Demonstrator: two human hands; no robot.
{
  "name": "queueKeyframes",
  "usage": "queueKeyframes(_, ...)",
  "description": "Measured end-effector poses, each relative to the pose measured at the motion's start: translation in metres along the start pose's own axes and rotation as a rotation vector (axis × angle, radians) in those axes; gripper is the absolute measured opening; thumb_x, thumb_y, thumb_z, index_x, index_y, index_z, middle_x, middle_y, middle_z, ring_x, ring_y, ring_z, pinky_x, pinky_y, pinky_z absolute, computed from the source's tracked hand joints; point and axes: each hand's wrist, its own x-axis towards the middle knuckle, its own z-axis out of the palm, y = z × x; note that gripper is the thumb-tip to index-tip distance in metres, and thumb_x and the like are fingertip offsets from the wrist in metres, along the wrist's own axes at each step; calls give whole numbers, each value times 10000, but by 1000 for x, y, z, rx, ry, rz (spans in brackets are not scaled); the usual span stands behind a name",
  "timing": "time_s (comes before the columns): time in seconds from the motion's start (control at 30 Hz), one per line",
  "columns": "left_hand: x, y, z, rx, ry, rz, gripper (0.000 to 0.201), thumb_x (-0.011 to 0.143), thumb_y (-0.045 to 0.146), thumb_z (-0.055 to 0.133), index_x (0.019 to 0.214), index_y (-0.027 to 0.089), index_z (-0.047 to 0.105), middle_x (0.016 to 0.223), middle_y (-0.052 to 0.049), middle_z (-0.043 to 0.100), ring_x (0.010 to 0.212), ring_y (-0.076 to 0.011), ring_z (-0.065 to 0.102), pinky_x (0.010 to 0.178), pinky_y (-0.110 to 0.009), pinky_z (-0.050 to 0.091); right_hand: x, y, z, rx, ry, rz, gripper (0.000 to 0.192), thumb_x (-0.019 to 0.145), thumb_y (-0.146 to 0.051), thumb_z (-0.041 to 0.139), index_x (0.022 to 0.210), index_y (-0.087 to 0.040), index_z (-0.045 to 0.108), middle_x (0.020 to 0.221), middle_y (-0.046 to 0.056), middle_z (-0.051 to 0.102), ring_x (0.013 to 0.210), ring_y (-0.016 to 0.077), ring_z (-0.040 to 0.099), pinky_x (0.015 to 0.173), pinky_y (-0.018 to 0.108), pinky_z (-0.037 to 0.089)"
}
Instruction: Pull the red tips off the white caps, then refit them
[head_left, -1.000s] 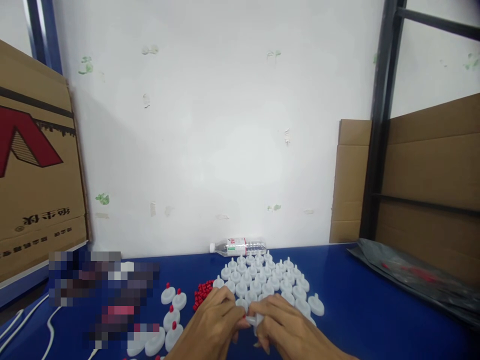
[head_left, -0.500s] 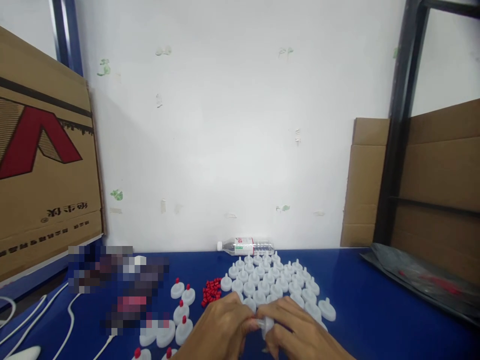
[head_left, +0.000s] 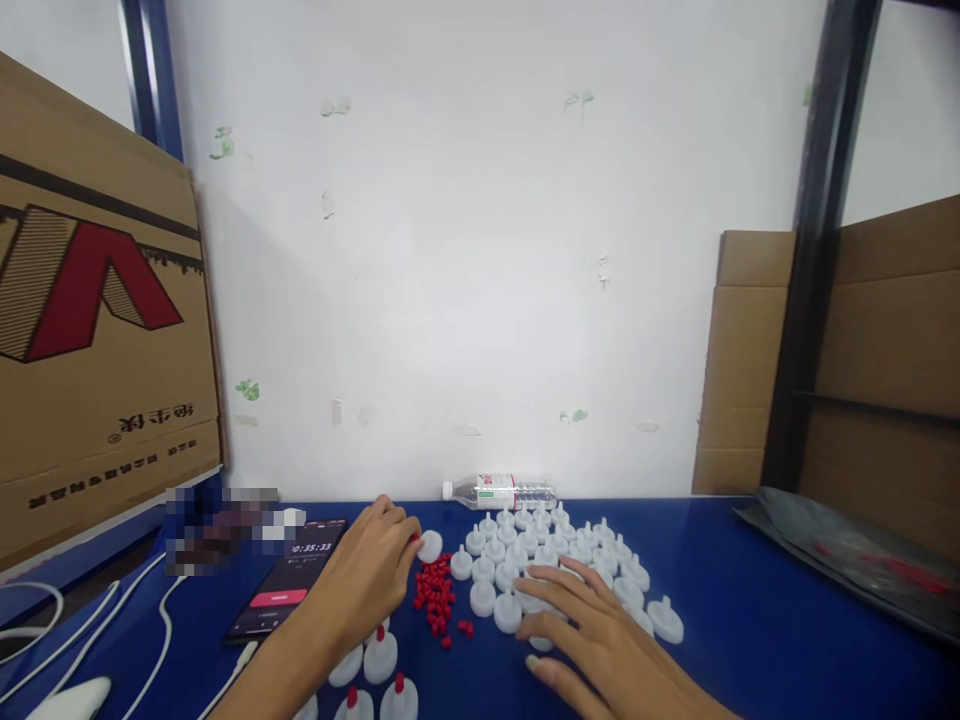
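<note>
My left hand [head_left: 379,555] is closed on a white nozzle cap [head_left: 430,546] with a red tip, holding it tilted by the tip end above the table. Just to the right of that hand lies a pile of small red tips [head_left: 435,595]. My right hand [head_left: 585,625] is open, its fingers spread over the near side of the group of white nozzle caps [head_left: 517,555], touching or just above them; some caps are hidden under it. Below my left forearm stand several white caps with red tips [head_left: 380,655], partly hidden by the arm.
A clear plastic bottle [head_left: 499,491] lies against the white wall. At left are a phone [head_left: 292,575] with a timer, white cables [head_left: 166,630] and a large cardboard box [head_left: 112,400]. A grey plastic bag [head_left: 847,560] lies at right on the blue table [head_left: 720,640].
My hands were together around a white cap at the front middle. Now they are apart: the left has gone left and farther back with a red-tipped cap, the right has opened over the white caps.
</note>
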Motion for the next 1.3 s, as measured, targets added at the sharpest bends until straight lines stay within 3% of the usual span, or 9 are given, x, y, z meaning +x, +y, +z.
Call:
queueKeyframes(0.1,1,-10,-2,72,-86,-18,326,1002,127,410,850,158,697,882,-104,690,962,-296,580,815,-390,462,3,0,-1,16,-78,26,298,1058,-377,487,1255,-262,678,1420,67,628,1365,338,529,1132,645,379)
queueKeyframes(0.33,-2,-8,-2,73,-135,-40,282,995,156,451,895,172,714,958,-101,705,1007,-298,597,835,-386,464,7,-3,-6,48,-188,74,336,1060,-373,485,1323,-254,658,1405,68,641,1382,358,506,1153,687,316)
queueKeyframes(0.5,3,-12,2,113,-149,-60,344,968,72,419,935,173,747,955,-106,734,1019,-295,611,830,-372,459,3,2,1,47,-102,77,283,1043,-354,527,1258,-258,684,1390,76,652,1342,355,551,1162,671,317)
queueKeyframes(0.63,5,-15,2,133,-121,-87,405,929,3,390,1012,161,754,979,-122,738,1010,-292,615,816,-366,458,-2,7,10,99,31,89,199,1021,-278,563,1157,-259,707,1170,46,753,1279,322,605,1193,633,293)
queueKeyframes(0.73,3,-19,2,160,-123,-85,465,861,-67,382,1002,169,757,980,-123,734,1008,-297,615,817,-371,451,-4,10,14,140,43,95,163,1011,-277,580,1110,-282,709,1034,20,773,1240,307,626,1198,638,280)
queueKeyframes(0.97,-1,-29,5,204,-197,-64,564,687,-161,396,940,185,763,971,-121,730,1029,-315,618,818,-376,437,-4,7,14,172,86,101,126,987,-255,612,1057,-284,712,936,3,766,1157,277,670,1225,606,229)
queueKeyframes(1.13,0,-24,2,160,-180,-46,561,748,-120,425,1104,186,732,1102,-121,711,1096,-308,591,893,-406,439,-5,6,10,211,123,93,101,953,-285,685,1050,-257,693,929,-2,766,1113,253,694,1251,579,118)
queueKeyframes(1.3,-2,-1,-7,-124,-154,60,208,961,136,507,959,187,709,1055,-84,685,1063,-262,572,940,-397,442,-5,4,8,243,190,107,251,838,-387,824,939,-233,653,898,-15,733,957,221,726,1244,584,109)
